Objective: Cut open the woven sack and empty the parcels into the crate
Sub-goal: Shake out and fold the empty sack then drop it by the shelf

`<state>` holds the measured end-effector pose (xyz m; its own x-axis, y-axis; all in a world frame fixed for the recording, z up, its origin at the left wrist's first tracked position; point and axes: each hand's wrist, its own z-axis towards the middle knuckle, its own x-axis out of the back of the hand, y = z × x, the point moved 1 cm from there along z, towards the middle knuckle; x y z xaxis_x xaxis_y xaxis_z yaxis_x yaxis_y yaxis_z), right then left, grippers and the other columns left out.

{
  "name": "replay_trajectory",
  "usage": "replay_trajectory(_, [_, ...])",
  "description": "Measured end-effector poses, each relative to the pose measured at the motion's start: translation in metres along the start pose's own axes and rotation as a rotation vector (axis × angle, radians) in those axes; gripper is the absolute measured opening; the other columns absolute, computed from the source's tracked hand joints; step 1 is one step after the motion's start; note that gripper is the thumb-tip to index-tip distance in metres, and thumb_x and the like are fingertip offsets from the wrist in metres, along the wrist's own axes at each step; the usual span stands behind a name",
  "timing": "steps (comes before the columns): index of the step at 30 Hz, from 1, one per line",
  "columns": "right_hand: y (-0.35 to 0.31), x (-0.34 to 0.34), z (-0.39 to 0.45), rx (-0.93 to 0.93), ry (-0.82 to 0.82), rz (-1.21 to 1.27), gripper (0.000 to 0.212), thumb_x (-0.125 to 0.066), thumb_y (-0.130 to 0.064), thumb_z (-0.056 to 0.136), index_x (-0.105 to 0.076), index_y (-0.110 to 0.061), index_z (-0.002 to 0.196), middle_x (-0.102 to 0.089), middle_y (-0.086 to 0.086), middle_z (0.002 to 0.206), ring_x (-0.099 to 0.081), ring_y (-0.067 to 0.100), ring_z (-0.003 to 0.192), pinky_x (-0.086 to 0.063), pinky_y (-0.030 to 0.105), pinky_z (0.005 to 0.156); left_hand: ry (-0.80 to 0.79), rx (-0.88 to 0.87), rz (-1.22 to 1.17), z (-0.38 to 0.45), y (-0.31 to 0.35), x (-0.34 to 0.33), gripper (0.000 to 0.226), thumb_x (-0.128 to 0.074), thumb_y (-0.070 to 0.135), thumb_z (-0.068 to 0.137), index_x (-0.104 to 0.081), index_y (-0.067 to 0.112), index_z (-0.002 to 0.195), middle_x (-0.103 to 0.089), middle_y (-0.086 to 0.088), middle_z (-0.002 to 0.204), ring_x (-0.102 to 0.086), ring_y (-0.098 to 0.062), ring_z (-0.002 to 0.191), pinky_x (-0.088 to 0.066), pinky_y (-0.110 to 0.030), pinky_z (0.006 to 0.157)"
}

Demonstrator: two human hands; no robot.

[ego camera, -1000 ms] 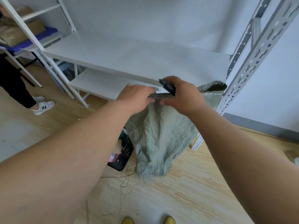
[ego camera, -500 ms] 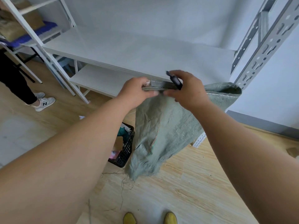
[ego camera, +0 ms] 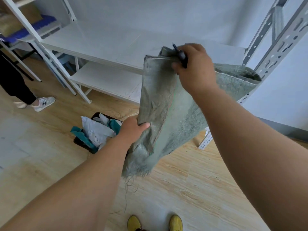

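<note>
Right hand (ego camera: 194,67) grips the top hem of the woven sack (ego camera: 160,104) with a dark cutter (ego camera: 180,55) pinched in the same fist; left hand (ego camera: 133,129) clamps the fabric lower down on its left edge, so the sack hangs in the air between them, above and right of the crate (ego camera: 78,142) on the floor (ego camera: 191,189), which already holds parcels (ego camera: 96,129). Sack looks limp, light and probably empty, with a frayed bottom edge, so I'd hold it by the stitched hem, not the loose weave.
</note>
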<state>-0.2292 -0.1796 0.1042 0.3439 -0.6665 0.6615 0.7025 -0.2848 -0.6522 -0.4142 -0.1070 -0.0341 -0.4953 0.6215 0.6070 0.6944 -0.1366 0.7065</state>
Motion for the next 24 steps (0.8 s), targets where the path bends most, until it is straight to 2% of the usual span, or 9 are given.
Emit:
replay_trajectory(2, [-0.005, -0.007, -0.01, 0.031, 0.106, 0.032, 0.038, -0.061, -0.019, 0.087, -0.061, -0.027, 0.124, -0.047, 0.0, 0.138, -0.057, 0.019, 0.11, -0.048, 0.03, 0.083, 0.113, -0.026, -0.063, 0.007, 0.005, -0.001, 0.025, -0.064, 0.031, 0.09, -0.067, 0.012, 0.105, -0.069, -0.008, 0.099, -0.063, -0.026, 0.094, -0.047, -0.033, 0.079])
replay_trajectory(4, [-0.015, -0.015, -0.024, 0.18, 0.184, 0.106, 0.039, -0.062, -0.018, 0.085, -0.063, -0.026, 0.123, -0.053, 0.002, 0.128, -0.06, 0.019, 0.104, -0.052, 0.033, 0.077, 0.162, -0.066, -0.072, 0.007, 0.015, 0.001, 0.023, -0.066, 0.033, 0.088, -0.067, 0.013, 0.099, -0.068, -0.004, 0.092, -0.063, -0.022, 0.087, -0.045, -0.03, 0.072])
replay_trajectory(5, [-0.02, -0.021, -0.031, 0.257, 0.143, 0.117, 0.04, -0.063, -0.017, 0.084, -0.064, -0.025, 0.123, -0.056, 0.002, 0.124, -0.061, 0.02, 0.101, -0.053, 0.034, 0.075, 0.178, -0.093, -0.057, 0.007, 0.02, 0.002, 0.023, -0.066, 0.035, 0.087, -0.067, 0.014, 0.095, -0.067, -0.002, 0.088, -0.062, -0.02, 0.084, -0.045, -0.03, 0.07])
replay_trajectory(7, [-0.025, -0.036, -0.039, 0.339, -0.059, 0.07, 0.044, -0.062, -0.01, 0.082, -0.064, -0.025, 0.123, -0.06, -0.002, 0.124, -0.063, 0.02, 0.102, -0.054, 0.035, 0.076, 0.218, -0.161, -0.015, 0.006, 0.028, 0.004, 0.023, -0.066, 0.036, 0.085, -0.061, 0.014, 0.081, -0.062, 0.0, 0.076, -0.057, -0.018, 0.073, -0.043, -0.033, 0.065])
replay_trajectory(10, [-0.017, -0.055, -0.042, 0.29, -0.452, -0.098, 0.048, -0.065, -0.011, 0.082, -0.061, -0.031, 0.125, -0.058, -0.007, 0.131, -0.059, 0.018, 0.115, -0.051, 0.035, 0.088, 0.25, -0.266, 0.04, 0.002, 0.039, 0.007, 0.034, -0.065, 0.029, 0.085, -0.043, 0.022, 0.061, -0.046, 0.004, 0.06, -0.043, -0.019, 0.062, -0.029, -0.031, 0.055])
replay_trajectory(12, [-0.01, -0.06, -0.041, 0.193, -0.565, -0.262, 0.035, -0.061, -0.017, 0.087, -0.061, -0.03, 0.12, -0.062, -0.001, 0.12, -0.06, 0.025, 0.109, -0.048, 0.032, 0.08, 0.236, -0.306, -0.015, 0.001, 0.038, 0.011, 0.027, -0.07, 0.031, 0.082, -0.054, 0.015, 0.068, -0.053, 0.0, 0.063, -0.048, -0.023, 0.066, -0.031, -0.032, 0.057])
replay_trajectory(14, [-0.005, -0.058, -0.039, 0.109, -0.492, -0.325, 0.025, -0.052, -0.013, 0.091, -0.06, -0.021, 0.113, -0.062, 0.007, 0.112, -0.06, 0.032, 0.102, -0.041, 0.032, 0.07, 0.165, -0.299, -0.066, -0.001, 0.028, 0.017, 0.026, -0.075, 0.035, 0.079, -0.061, 0.014, 0.079, -0.06, -0.001, 0.072, -0.054, -0.021, 0.071, -0.036, -0.032, 0.06])
replay_trajectory(17, [0.002, -0.053, -0.039, 0.015, -0.295, -0.343, 0.028, -0.048, -0.003, 0.089, -0.056, -0.015, 0.114, -0.056, 0.011, 0.116, -0.059, 0.035, 0.101, -0.037, 0.035, 0.068, 0.028, -0.143, 0.058, -0.003, -0.01, 0.027, 0.019, -0.073, 0.034, 0.082, -0.057, 0.024, 0.08, -0.059, 0.006, 0.081, -0.056, -0.016, 0.08, -0.039, -0.028, 0.066])
replay_trajectory(24, [0.007, -0.054, -0.043, -0.16, -0.11, -0.322, 0.041, -0.046, 0.007, 0.085, -0.051, -0.013, 0.12, -0.051, 0.011, 0.124, -0.06, 0.033, 0.096, -0.036, 0.034, 0.063, 0.088, 0.188, 0.514, -0.011, -0.083, 0.04, 0.028, -0.065, 0.033, 0.087, -0.062, 0.017, 0.11, -0.065, -0.006, 0.104, -0.06, -0.027, 0.099, -0.048, -0.034, 0.079])
